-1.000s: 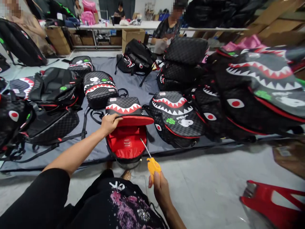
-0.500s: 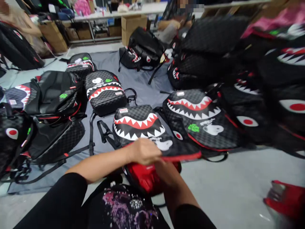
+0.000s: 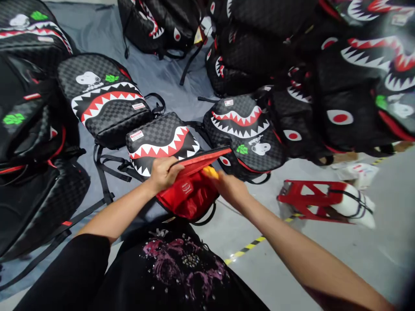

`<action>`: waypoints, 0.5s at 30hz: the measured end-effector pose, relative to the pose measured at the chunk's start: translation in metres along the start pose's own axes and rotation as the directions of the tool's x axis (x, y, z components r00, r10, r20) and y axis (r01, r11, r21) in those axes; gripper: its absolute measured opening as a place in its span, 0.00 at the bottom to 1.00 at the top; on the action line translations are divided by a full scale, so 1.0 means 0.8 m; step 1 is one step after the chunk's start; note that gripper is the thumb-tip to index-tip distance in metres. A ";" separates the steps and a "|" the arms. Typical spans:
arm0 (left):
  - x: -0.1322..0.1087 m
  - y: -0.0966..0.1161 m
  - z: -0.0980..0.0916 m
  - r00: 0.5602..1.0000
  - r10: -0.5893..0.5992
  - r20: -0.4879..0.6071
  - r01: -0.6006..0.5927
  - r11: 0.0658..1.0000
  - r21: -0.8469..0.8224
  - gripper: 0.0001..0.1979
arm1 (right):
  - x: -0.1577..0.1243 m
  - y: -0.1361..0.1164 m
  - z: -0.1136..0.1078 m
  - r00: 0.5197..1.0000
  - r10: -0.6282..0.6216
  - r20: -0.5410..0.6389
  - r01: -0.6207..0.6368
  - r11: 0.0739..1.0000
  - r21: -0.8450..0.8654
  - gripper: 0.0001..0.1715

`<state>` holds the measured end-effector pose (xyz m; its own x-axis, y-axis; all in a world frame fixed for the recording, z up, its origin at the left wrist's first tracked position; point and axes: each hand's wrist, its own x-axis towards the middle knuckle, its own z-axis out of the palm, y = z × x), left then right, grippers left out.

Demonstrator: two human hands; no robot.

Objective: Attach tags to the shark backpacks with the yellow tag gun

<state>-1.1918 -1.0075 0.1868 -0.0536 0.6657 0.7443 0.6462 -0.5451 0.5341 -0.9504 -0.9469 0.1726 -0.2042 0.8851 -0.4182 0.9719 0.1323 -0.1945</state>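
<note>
A black checkered backpack (image 3: 155, 140) with a red-and-white toothed mouth lies in front of me, its top opened to a red lining (image 3: 191, 194). My left hand (image 3: 164, 174) grips the edge of its lifted front panel, thumb bent over the rim. Beside the opening on the right, my right hand (image 3: 225, 183) is closed on a small yellow-orange item (image 3: 211, 172), blurred, just over the red lining. A similar backpack (image 3: 248, 129) with a white dog figure lies to the right, and another (image 3: 103, 99) is up and to the left.
More black backpacks are piled at the right (image 3: 340, 99) and the left (image 3: 35, 172). A grey cloth (image 3: 94, 26) lies under the bags. On the floor at right stands a red stool-like object (image 3: 311, 198) with a white bundle, near yellow-black tape (image 3: 249, 246).
The view has turned down and to the right. The backpack's top has been pulled open wider. My hands have moved apart, and the yellow-orange item now shows in my right hand.
</note>
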 end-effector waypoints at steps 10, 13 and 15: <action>-0.014 -0.025 -0.009 0.909 -0.269 -0.319 0.310 0.947 0.088 0.24 | -0.055 0.038 0.059 0.869 0.243 0.432 -0.241 0.969 -0.060 0.20; -0.014 -0.021 -0.003 0.921 -0.251 -0.299 0.274 0.961 0.040 0.22 | -0.080 0.048 0.096 0.774 0.122 0.621 -0.448 0.799 0.401 0.24; -0.015 -0.015 0.000 0.942 -0.225 -0.247 0.234 0.972 0.006 0.21 | -0.063 0.036 0.122 0.794 0.045 0.607 -0.520 0.569 0.638 0.28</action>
<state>-1.1990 -1.0090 0.1716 -0.3841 0.6243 0.6802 0.6201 -0.3714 0.6911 -0.9233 -1.0311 0.1010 -0.1894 0.4378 -0.8789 0.5841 -0.6693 -0.4592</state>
